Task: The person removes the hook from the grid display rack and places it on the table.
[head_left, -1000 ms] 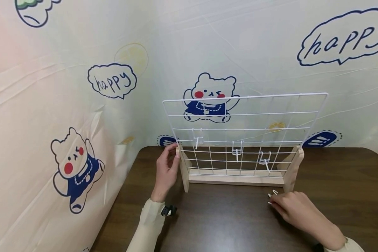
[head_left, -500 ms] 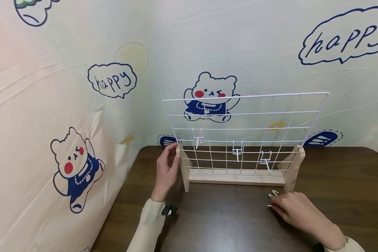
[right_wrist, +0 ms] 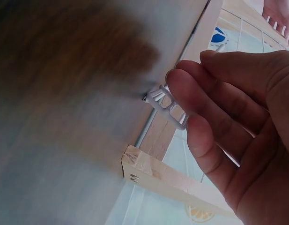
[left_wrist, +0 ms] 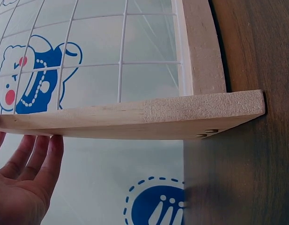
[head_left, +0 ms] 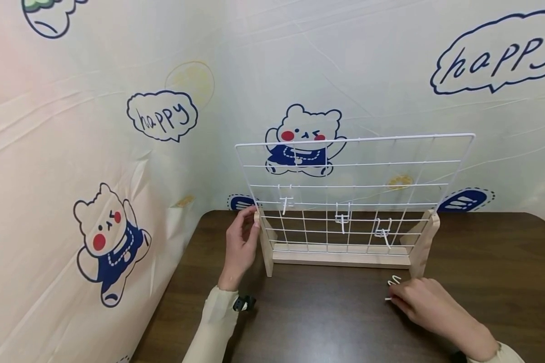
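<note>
A white wire grid (head_left: 356,204) stands upright in a wooden base (head_left: 340,256). My left hand (head_left: 240,252) grips the top of the left wooden side panel (left_wrist: 167,112), with the thumb on one face and fingertips on the other in the left wrist view. Low over the table, before the base's right end, my right hand (head_left: 429,302) pinches a white wire hook (right_wrist: 167,110). The hook's bent prongs stick out past the fingertips; my fingers cover part of it. Three similar hooks hang on the grid: the left one (head_left: 284,201), the middle one (head_left: 342,218) and the right one (head_left: 382,232).
The rack stands on a dark wood table (head_left: 327,317). Behind it and along the left hangs a pale curtain (head_left: 236,65) printed with bears and speech bubbles. The right wooden side panel (head_left: 424,242) is close to my right hand.
The hook in my right hand has tilted slightly and its free end has dropped a little. My left hand and the rack have stayed in place.
</note>
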`<state>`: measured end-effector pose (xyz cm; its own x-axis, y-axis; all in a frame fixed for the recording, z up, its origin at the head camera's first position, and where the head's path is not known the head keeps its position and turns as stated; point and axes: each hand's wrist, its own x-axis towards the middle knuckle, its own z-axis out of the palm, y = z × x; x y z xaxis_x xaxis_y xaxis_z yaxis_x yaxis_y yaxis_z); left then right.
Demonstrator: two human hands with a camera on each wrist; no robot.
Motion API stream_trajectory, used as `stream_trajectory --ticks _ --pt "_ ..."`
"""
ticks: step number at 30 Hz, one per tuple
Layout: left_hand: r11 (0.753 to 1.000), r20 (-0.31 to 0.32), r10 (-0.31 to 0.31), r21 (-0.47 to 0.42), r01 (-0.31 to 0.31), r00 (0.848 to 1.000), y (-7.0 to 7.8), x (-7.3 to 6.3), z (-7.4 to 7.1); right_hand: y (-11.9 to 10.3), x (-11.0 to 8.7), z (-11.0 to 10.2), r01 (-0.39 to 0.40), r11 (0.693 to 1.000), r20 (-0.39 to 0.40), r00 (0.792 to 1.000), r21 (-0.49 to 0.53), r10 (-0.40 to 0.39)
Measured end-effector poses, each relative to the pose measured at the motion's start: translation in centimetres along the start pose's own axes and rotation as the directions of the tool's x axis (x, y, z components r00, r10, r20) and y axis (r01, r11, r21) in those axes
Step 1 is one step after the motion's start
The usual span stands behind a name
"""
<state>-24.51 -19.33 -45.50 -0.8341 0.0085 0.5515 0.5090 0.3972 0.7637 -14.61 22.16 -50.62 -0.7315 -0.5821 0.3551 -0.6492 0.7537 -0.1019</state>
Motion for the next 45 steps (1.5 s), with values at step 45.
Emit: stream_trajectory --ticks 45 --pt "1.000 0.004 -0.016 0.012 0.016 1.000 0.18 0.00 -0.06 -0.30 -0.12 0.37 0.016 0.999 0.011 1.000 -0.041 -0.016"
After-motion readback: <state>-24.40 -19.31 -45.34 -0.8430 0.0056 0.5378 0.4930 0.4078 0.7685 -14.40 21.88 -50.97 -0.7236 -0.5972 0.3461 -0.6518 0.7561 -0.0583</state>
